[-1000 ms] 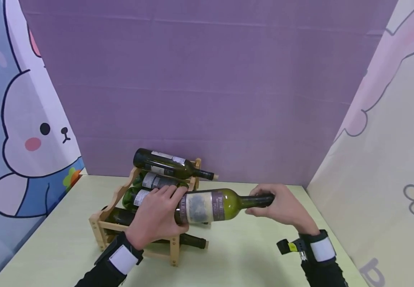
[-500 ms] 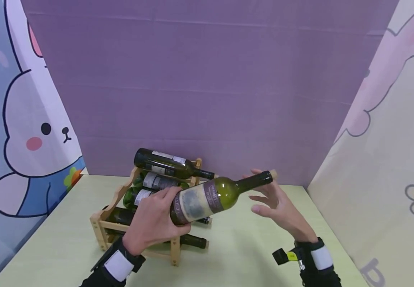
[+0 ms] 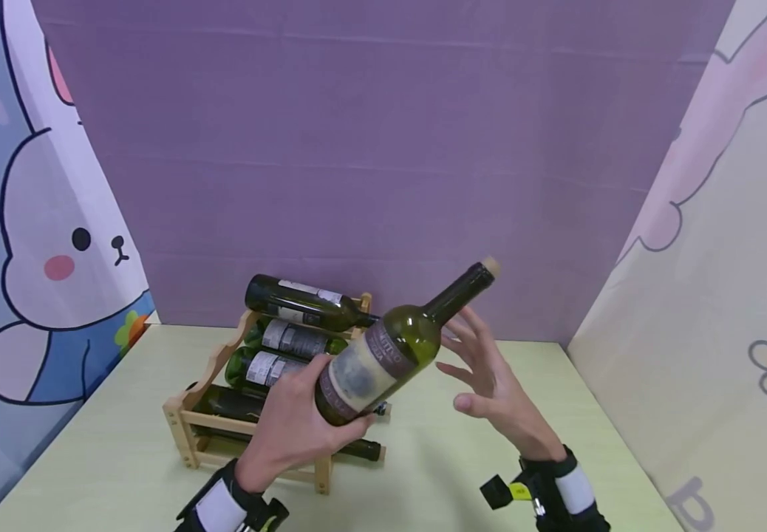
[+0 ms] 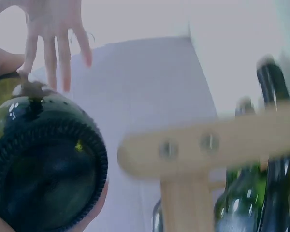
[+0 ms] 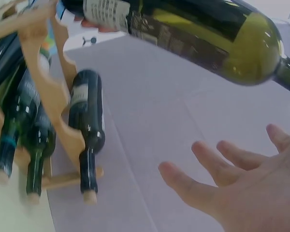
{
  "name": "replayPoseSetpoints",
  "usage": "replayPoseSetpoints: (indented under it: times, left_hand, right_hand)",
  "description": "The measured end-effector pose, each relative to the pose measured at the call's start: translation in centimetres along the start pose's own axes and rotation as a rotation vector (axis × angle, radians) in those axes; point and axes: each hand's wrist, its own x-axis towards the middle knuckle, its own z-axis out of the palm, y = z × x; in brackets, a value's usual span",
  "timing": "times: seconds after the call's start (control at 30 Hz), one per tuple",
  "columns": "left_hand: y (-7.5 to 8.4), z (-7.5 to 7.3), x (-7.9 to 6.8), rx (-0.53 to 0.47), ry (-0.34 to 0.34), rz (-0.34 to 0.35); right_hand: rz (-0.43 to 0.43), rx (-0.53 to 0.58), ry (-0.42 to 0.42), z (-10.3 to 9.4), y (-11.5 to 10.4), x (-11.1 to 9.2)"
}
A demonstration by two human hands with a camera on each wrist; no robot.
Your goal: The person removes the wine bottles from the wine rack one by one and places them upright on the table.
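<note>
A green corked wine bottle (image 3: pixel 391 355) with a cream and purple label is held in the air by my left hand (image 3: pixel 300 414), gripped near its base. Its neck tilts up to the right. The left wrist view shows the round bottle base (image 4: pixel 46 179) with fingers around it. My right hand (image 3: pixel 490 384) is spread beside the bottle's shoulder and neck, holding nothing. In the right wrist view, the right hand (image 5: pixel 241 183) lies apart from the bottle (image 5: pixel 198 38), below it.
Left of the hands stands a wooden wine rack (image 3: pixel 197 428) with several bottles lying in it, such as a dark bottle (image 3: pixel 304 303) on top. Corked necks stick out on its right side. A purple backdrop (image 3: pixel 383 162) rises behind the pale table (image 3: pixel 91 451).
The right hand has let go of the bottle's neck and opened, shifting slightly left. The left hand has tilted the bottle from nearly level to neck-up. The rack and its bottles stay put.
</note>
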Motion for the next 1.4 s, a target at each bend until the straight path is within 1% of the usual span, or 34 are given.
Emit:
replayPoseSetpoints:
  times: [0.13,0.2,0.27,0.37,0.5,0.57,0.63,0.7,0.77,0.83,1.0,1.13,1.2,1.3,1.4]
  left_hand:
    - [0.9,0.7,-0.4,-0.143,0.019,-0.036]
    - [1.4,1.1,-0.6,-0.233,0.016,-0.058]
    - [1.8,1.5,-0.8,-0.329,-0.001,-0.088]
    - [2.3,2.2,-1.3,-0.441,-0.041,-0.136]
    - [2.8,3.3,-2.0,-0.533,-0.084,-0.181]
    - [3.0,3.9,-2.4,-0.579,-0.095,-0.2]
    - [3.0,4.4,-2.6,-0.626,-0.102,-0.204]
    - [3.0,4.9,-2.9,-0.655,-0.099,-0.203]
    - [2.9,5.3,-3.1,-0.661,-0.089,-0.193]
    - [2.8,5.7,-3.2,-0.663,-0.084,-0.168]
    - [2.7,6.6,-3.4,-0.675,-0.098,-0.145]
    - [2.6,7.0,-3.4,-0.733,-0.131,-0.178]
    - [2.6,7.2,-3.2,-0.791,-0.167,-0.195]
    - [2.4,7.5,-3.1,-0.844,-0.213,-0.21]
    - [2.3,7.7,-3.1,-0.85,-0.231,-0.223]
  right_hand:
    - [0.001,0.049,0.022,0.7,-0.8,0.5]
    - [-0.004,0.067,0.028,1.1,-1.2,0.7]
    - [-0.001,0.075,0.036,1.5,-1.5,1.0]
    - [-0.019,0.098,0.033,2.2,-1.8,1.7]
    - [-0.036,0.164,0.021,3.1,-2.2,2.4]
    - [-0.027,0.199,0.024,3.5,-2.3,2.7]
    - [-0.015,0.224,0.029,3.9,-2.5,2.9]
    - [-0.008,0.24,0.032,4.1,-2.6,3.0]
    - [-0.011,0.251,0.032,4.4,-2.5,3.2]
    - [-0.018,0.265,0.029,4.6,-2.5,3.3]
    - [-0.027,0.296,0.028,5.0,-2.6,3.5]
    - [-0.029,0.322,0.018,5.2,-2.6,3.6]
    - [-0.029,0.338,0.02,5.3,-2.6,3.6]
    - [-0.028,0.341,0.041,5.5,-2.4,3.5]
    - [-0.019,0.314,0.069,5.8,-2.3,3.4]
